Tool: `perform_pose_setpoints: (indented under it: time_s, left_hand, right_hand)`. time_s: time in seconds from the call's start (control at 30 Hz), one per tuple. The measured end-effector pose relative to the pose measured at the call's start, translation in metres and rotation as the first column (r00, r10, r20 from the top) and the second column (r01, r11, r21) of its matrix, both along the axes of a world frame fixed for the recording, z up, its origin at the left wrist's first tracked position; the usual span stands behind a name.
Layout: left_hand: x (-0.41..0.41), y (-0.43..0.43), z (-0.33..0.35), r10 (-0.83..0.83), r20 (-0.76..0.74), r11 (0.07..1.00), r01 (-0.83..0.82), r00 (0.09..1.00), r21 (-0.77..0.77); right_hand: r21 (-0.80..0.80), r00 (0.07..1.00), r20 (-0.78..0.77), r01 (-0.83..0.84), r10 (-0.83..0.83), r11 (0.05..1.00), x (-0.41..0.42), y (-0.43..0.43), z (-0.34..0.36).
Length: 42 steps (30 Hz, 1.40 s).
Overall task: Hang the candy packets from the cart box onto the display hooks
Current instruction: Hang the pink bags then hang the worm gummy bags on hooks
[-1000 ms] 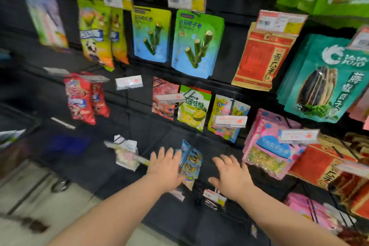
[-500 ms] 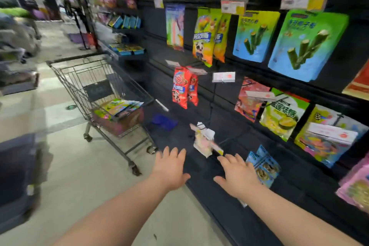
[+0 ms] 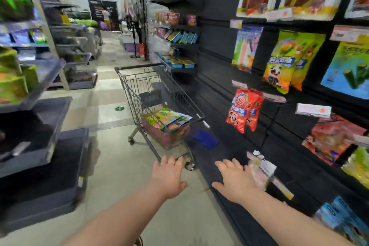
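Left side: grey shelving (image 3: 40, 78) lines the aisle, its stock too blurred to identify.

Centre: a wire cart (image 3: 137, 86) stands on the tiled floor (image 3: 111, 158), close against the dark display wall (image 3: 217, 56). A cardboard box (image 3: 169, 136) sits in the cart basket at its near end. The candy packets (image 3: 172, 119) lie stacked in this box, their bright tops above its rim.

Left hand (image 3: 168, 179): extended towards the cart, palm down, fingers straight and slightly spread, holding nothing. It is near the cart's near end and not touching it.

Right hand (image 3: 235, 182): also extended, fingers straight and spread, empty. A pale hanging packet (image 3: 260, 171) is just beside its fingers; whether they touch cannot be told.

Right side: on the display wall hang red packets (image 3: 242, 110), yellow-green packets (image 3: 287, 60) above them, and a blue packet (image 3: 339, 219) low at the near right.
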State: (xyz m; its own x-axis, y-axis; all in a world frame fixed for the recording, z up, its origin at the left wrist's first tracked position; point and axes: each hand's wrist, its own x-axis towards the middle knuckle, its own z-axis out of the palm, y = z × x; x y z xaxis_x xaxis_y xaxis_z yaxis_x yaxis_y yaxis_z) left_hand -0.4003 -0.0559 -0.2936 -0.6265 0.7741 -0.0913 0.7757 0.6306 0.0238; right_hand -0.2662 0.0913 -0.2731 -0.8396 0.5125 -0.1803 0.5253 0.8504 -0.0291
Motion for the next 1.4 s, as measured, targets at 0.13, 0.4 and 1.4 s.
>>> perform_pose_setpoints:
  time_s: [0.13,0.4,1.4]
  left_hand:
    - [-0.074,-0.037,0.003,0.063,-0.011,0.998,-0.063,0.998,-0.022]
    - [-0.167,-0.079,-0.005,0.128,-0.012,0.991,-0.128,0.992,-0.043]
    - [-0.444,0.097,-0.034,0.196,0.053,0.969,-0.186,0.979,-0.161]
  right_hand:
    - [-0.001,0.999,-0.027,-0.046,0.046,0.999,-0.078,-0.026,-0.003]
    - [-0.004,0.993,0.039,-0.107,0.107,0.994,-0.18,-0.057,-0.013]
    - [-0.14,0.978,0.076,-0.183,0.195,0.973,-0.48,0.13,-0.056]
